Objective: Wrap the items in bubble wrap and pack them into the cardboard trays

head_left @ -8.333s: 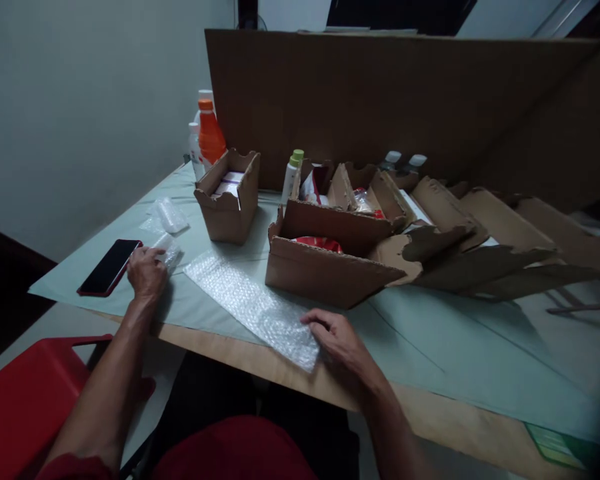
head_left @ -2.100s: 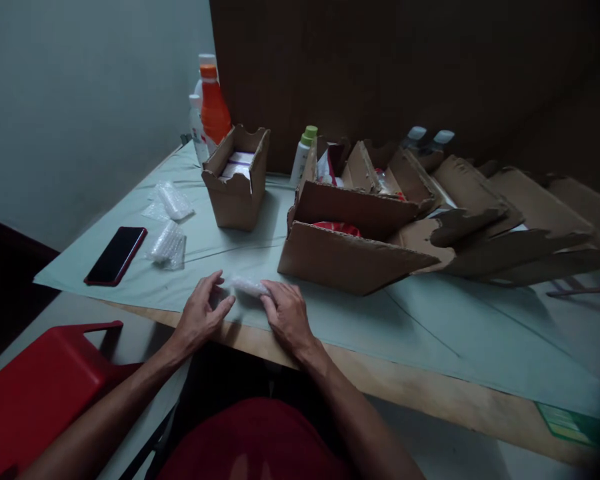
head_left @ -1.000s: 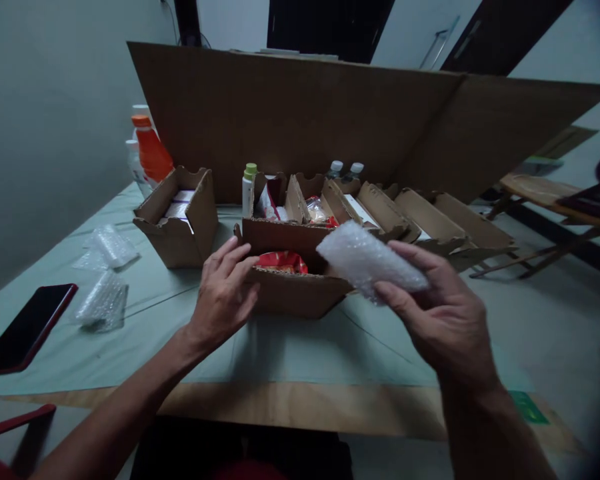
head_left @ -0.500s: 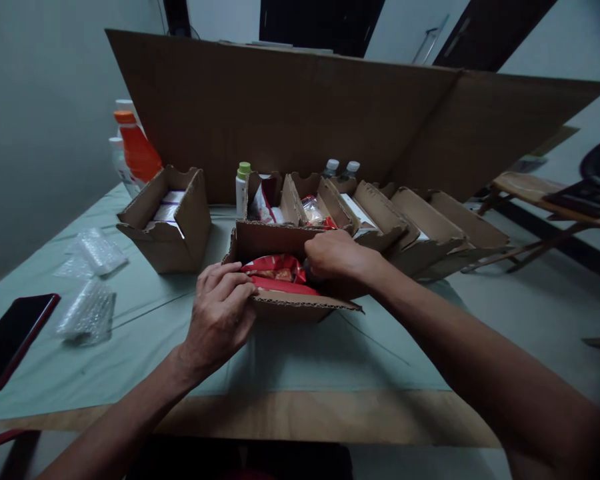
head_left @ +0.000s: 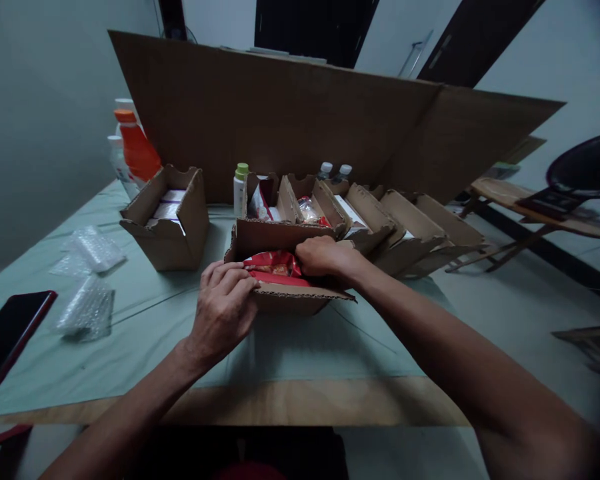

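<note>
An open cardboard box stands in the middle of the table with a red packet inside. My left hand grips the box's near left rim, fingers curled over the edge beside the red packet. My right hand reaches down into the right side of the same box, fingers closed; what it holds is hidden by the hand and the box wall. The bubble-wrapped bundle it carried is out of sight.
A second open box sits to the left, a row of open boxes to the right. Bottles stand at the back left before a tall cardboard sheet. Bubble-wrap bundles and a phone lie left.
My right hand carried the bubble-wrapped bundle from the air down into the middle box. My left hand moved onto the box's near rim and stays there.
</note>
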Tool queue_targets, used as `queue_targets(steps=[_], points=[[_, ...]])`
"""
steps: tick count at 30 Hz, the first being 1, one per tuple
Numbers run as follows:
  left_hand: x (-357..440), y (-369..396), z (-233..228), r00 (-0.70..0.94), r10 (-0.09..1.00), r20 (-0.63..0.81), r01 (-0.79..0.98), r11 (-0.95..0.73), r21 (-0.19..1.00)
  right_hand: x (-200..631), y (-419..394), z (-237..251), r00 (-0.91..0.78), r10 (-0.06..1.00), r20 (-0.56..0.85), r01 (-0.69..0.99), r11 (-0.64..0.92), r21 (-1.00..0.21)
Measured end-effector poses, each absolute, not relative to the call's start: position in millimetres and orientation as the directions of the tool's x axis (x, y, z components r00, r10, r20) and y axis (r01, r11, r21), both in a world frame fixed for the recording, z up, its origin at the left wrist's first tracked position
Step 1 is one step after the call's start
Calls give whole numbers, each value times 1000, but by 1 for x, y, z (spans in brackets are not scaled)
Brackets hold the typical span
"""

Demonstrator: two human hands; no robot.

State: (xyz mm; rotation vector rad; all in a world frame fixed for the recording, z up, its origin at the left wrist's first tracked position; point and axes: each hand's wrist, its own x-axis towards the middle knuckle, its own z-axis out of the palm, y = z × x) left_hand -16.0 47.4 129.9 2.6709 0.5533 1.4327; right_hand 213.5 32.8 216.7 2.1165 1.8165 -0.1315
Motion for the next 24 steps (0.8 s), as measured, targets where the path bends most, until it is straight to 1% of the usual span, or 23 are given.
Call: queue_targets(steps=[1, 2, 3, 4, 5, 6, 7, 9, 11, 13, 15, 16, 18, 20, 22, 24], points=[[-19, 46, 129, 484, 346, 804, 284, -931, 229, 215, 23, 226, 192, 950, -248, 966, -138, 220], [-22, 45, 129, 453, 358, 817, 286, -926, 247, 217, 11, 236, 219, 960, -175, 956, -175, 235], [-27, 44, 128, 411, 375, 831, 286, -919, 273, 221, -4, 244, 253, 964, -77, 944, -229, 236], [-31, 44, 127, 368, 395, 842, 285, -910, 302, 226, -22, 250, 292, 956, 36, 933, -293, 210], [-36, 44, 125, 330, 416, 847, 283, -900, 332, 232, -41, 253, 331, 932, 146, 924, -352, 151], [-40, 45, 122, 301, 439, 847, 281, -889, 361, 237, -60, 252, 366, 901, 235, 919, -390, 64], [-43, 46, 118, 285, 467, 837, 277, -876, 395, 243, -79, 248, 394, 869, 300, 915, -401, -40], [-45, 52, 108, 291, 554, 780, 265, -830, 491, 251, -109, 228, 433, 820, 375, 899, -360, -250], [-40, 60, 95, 329, 668, 668, 234, -743, 627, 256, -124, 198, 456, 800, 390, 861, -286, -420], [-28, 67, 84, 384, 766, 516, 177, -609, 773, 255, -124, 168, 458, 816, 353, 804, -211, -556], [-15, 69, 76, 443, 816, 372, 96, -456, 885, 251, -112, 143, 439, 847, 300, 737, -147, -660], [-8, 68, 74, 465, 827, 316, 62, -386, 920, 248, -105, 134, 433, 861, 268, 704, -136, -697], [-2, 61, 73, 476, 845, 243, 28, -291, 956, 238, -94, 120, 444, 871, 212, 661, -158, -734], [-9, 49, 73, 455, 865, 213, 39, -258, 965, 224, -92, 113, 473, 861, 187, 647, -195, -737], [-30, 34, 75, 427, 884, 191, 73, -244, 967, 206, -96, 111, 484, 847, 218, 653, -184, -735], [-60, 22, 80, 386, 907, 169, 113, -228, 967, 185, -101, 114, 452, 849, 273, 674, -124, -728]])
